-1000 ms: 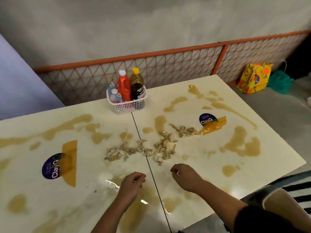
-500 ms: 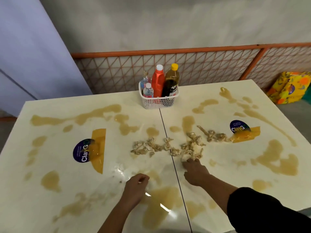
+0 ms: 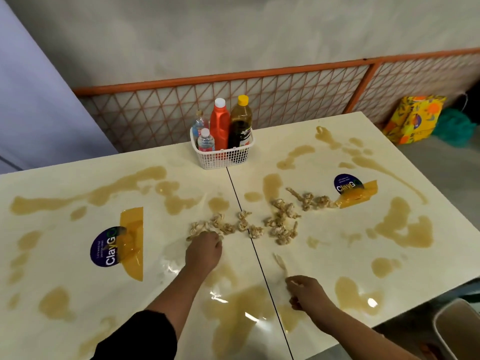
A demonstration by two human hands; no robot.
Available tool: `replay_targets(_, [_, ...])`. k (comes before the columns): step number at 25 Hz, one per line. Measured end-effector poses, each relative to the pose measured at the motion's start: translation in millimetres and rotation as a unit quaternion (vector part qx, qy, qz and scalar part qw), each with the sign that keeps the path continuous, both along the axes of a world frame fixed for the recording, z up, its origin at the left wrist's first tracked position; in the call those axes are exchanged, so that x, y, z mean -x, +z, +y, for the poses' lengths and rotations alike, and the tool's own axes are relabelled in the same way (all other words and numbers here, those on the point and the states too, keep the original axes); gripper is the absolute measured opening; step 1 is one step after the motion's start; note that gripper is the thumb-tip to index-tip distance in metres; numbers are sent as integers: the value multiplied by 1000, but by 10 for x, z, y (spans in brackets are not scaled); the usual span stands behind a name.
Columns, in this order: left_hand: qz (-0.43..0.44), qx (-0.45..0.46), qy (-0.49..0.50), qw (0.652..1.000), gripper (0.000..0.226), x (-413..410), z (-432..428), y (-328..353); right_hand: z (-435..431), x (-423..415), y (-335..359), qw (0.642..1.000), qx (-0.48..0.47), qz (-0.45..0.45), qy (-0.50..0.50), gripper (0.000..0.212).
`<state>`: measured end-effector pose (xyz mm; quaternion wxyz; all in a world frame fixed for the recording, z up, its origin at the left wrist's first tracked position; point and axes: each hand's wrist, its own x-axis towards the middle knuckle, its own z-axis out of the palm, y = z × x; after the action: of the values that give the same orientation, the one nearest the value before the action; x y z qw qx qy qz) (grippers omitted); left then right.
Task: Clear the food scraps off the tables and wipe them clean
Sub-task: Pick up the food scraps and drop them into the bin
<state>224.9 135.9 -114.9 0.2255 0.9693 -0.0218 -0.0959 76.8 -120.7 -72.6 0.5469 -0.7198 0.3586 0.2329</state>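
Observation:
Two cream tables stand pushed together, the left table and the right table, both smeared with brown sauce puddles. A line of pale food scraps lies across the seam between them. My left hand reaches the left end of the scraps, and its curled fingers close over some pieces. My right hand rests near the front of the right table. It is curled into a loose fist that seems to grip scraps, though what it holds is mostly hidden.
A white basket with several condiment bottles stands at the far edge on the seam. A round ClayG sticker with yellow tape is on each table. An orange mesh railing runs behind. A yellow bag sits on the floor, and a pale bin at bottom right.
My left hand moved forward from the near edge onto the left end of the scraps. My right hand drew back from the pile toward the front edge, leaving a faint streak.

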Motion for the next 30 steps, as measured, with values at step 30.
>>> replay_targets(30, [176,486,113,849,9,2091,-1798,1108,-205,848,529,829,-424,-55,-360,27])
